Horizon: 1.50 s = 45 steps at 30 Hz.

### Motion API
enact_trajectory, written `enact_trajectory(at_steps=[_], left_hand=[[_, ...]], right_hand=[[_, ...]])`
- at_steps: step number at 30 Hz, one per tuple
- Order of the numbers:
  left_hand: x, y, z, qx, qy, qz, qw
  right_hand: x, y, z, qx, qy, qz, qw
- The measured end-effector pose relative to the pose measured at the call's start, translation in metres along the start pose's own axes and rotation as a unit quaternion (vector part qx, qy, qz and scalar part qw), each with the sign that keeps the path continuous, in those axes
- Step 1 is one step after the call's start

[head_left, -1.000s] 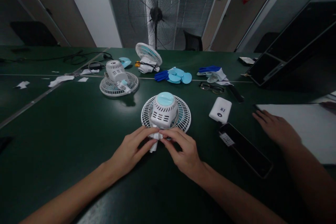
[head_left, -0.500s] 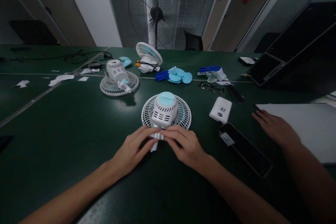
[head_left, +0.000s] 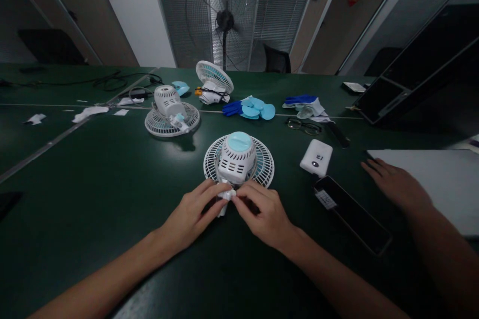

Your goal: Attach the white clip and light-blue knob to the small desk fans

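Observation:
A small white fan (head_left: 236, 162) with a light blue cap on its motor housing lies grille-down on the green table in front of me. From its near side juts a white clip part (head_left: 226, 194). My left hand (head_left: 196, 212) pinches that part from the left, thumb and fingers closed on it. On the other side, the fingertips of my right hand (head_left: 262, 212) are closed on the part's right end. The fingers hide most of the clip's detail.
Behind stand a second fan (head_left: 168, 107) and a third fan (head_left: 212, 84). Blue fan blades (head_left: 258, 108), gloves (head_left: 307, 105), glasses (head_left: 304, 125), a white power bank (head_left: 316, 156) and a black phone-like device (head_left: 354, 214) lie rightward. Another person's hand (head_left: 396, 184) rests beside a white board (head_left: 441, 184).
My right hand's fingers have shifted slightly on the clip part, and its end shows more between my hands. The whole view has moved a little; the fan stays in place.

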State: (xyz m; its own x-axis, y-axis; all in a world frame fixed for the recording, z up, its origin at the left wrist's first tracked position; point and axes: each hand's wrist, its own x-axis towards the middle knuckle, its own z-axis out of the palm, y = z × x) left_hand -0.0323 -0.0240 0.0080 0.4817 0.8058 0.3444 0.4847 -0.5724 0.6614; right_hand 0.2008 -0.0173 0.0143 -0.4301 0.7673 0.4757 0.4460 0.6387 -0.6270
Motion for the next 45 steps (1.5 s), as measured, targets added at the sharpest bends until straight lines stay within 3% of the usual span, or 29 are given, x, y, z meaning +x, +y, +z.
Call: enact_trajectory(at_steps=[2, 6, 12, 16, 27, 40, 45], left_hand=[[0.0, 0.0, -0.001, -0.001, -0.004, -0.002, 1.0], [0.001, 0.001, -0.001, 0.003, 0.0, 0.0, 1.0], [0.003, 0.002, -0.001, 0.002, 0.0, 0.001, 1.0], [0.002, 0.003, -0.002, 0.001, -0.01, -0.005, 1.0], [0.001, -0.001, -0.001, -0.01, -0.018, 0.003, 1.0], [0.001, -0.002, -0.001, -0.01, -0.025, 0.001, 1.0], [0.002, -0.002, -0.001, -0.016, -0.026, 0.001, 1.0]], right_hand=[[0.0, 0.004, -0.007, -0.038, -0.018, -0.036, 0.998], [0.003, 0.013, -0.015, -0.03, 0.006, -0.062, 0.998], [0.006, 0.008, -0.006, 0.057, 0.047, -0.021, 0.997], [0.004, 0.002, 0.002, 0.096, 0.04, 0.018, 0.994], [0.004, 0.009, -0.016, 0.044, 0.02, -0.049, 0.998], [-0.001, 0.0, 0.0, -0.004, 0.019, 0.018, 1.0], [-0.003, 0.009, -0.012, -0.085, -0.008, -0.089, 0.992]])
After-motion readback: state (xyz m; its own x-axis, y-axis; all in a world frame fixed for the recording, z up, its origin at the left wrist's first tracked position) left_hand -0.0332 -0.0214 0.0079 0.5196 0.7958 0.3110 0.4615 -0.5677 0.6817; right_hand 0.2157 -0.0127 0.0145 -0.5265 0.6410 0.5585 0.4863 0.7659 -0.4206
